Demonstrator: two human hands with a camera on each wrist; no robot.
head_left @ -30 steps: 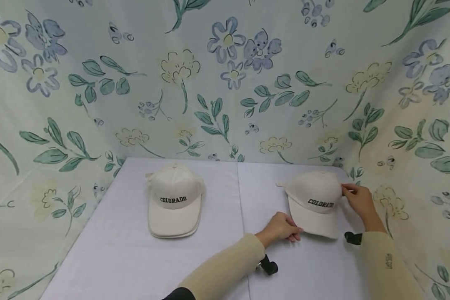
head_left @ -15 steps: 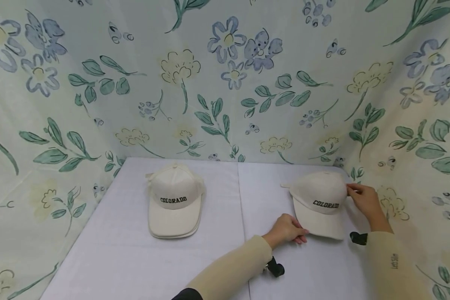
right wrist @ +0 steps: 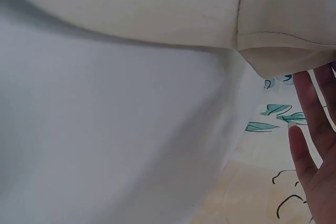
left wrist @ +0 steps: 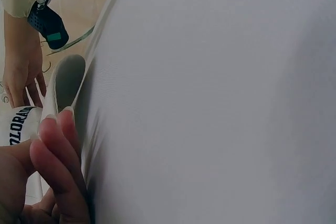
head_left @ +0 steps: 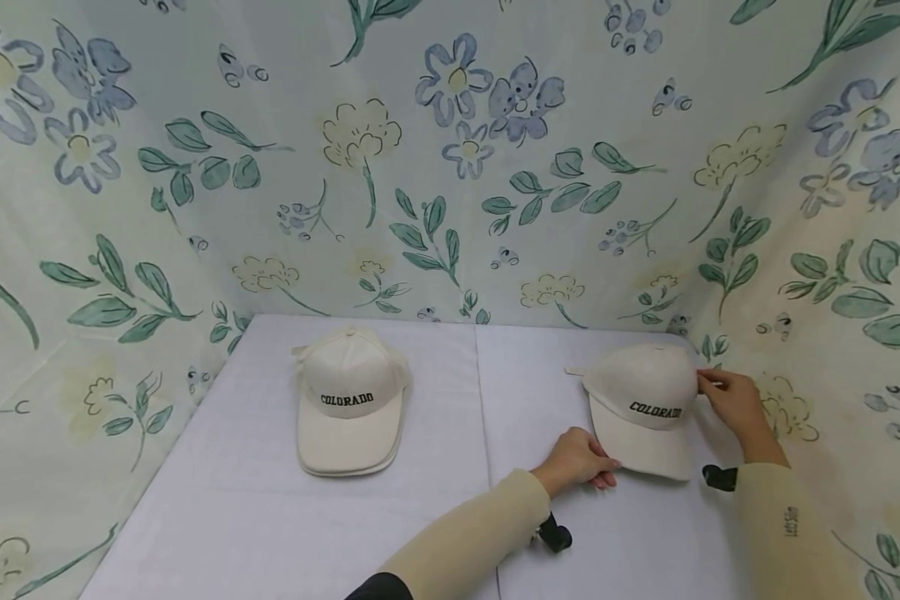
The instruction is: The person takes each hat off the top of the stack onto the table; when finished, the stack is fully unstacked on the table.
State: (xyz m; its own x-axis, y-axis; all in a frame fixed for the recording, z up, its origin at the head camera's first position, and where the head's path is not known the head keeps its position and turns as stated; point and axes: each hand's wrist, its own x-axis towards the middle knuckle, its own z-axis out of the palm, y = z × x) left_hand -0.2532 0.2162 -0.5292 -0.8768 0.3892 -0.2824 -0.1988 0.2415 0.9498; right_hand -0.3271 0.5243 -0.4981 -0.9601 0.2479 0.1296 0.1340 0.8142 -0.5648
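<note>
A cream baseball cap [head_left: 637, 379] with black "COLORADO" lettering lies at the right of the white table, brim toward me and slightly turned. My left hand [head_left: 576, 457] pinches the left front edge of its brim; in the left wrist view the fingers [left wrist: 60, 166] curl at the brim edge. My right hand [head_left: 737, 406] pinches the right side of the crown near its lower edge. In the right wrist view the cap's brim [right wrist: 157, 9] shows from below, and the right hand's other fingers [right wrist: 310, 108] stand spread; the pinching fingertips are mostly hidden.
Another cream "COLORADO" cap [head_left: 348, 437] lies at the left, with a second brim edge showing beneath it. The white table [head_left: 435, 400] has a lengthwise crease. Floral cloth [head_left: 390, 250] closes off the back and sides. Black wrist mounts [head_left: 555, 533] hang below both sleeves.
The right-hand cap has shifted a little to the right, with both hands moving along while holding it. The caps at the left stay in place.
</note>
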